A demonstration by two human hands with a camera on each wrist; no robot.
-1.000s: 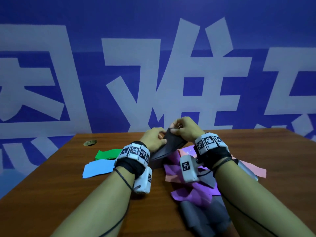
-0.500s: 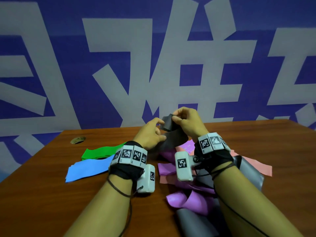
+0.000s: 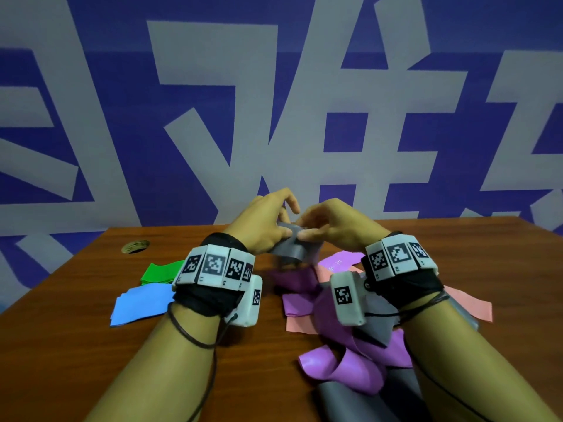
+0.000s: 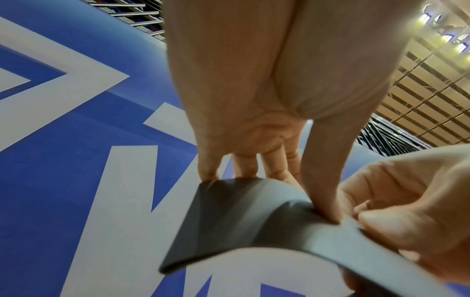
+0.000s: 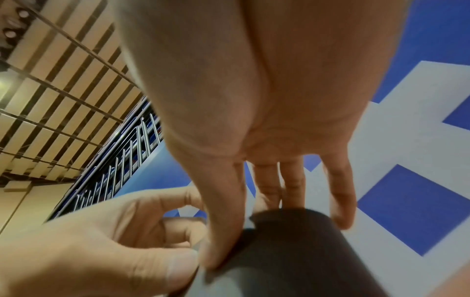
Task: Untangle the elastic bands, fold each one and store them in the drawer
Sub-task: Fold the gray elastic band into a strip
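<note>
Both hands hold one grey elastic band (image 3: 291, 249) above the wooden table (image 3: 76, 324), close together. My left hand (image 3: 268, 226) pinches it between thumb and fingers; in the left wrist view the grey band (image 4: 241, 219) bends under the thumb. My right hand (image 3: 323, 226) pinches the same grey band (image 5: 287, 253) beside it. Below lies a tangle of purple bands (image 3: 338, 367), pink bands (image 3: 466, 303) and more grey band (image 3: 374, 327). A folded green band (image 3: 158, 271) and a folded blue band (image 3: 140, 303) lie at the left.
A blue wall (image 3: 122, 117) with large grey characters stands right behind the table's far edge. A round cable hole (image 3: 135, 246) sits near the table's far left corner. No drawer shows in any view.
Both hands have shifted their hold on the grey band, the fingertips now nearly meeting. The head view has moved in closer and tipped, so the table looks larger.
</note>
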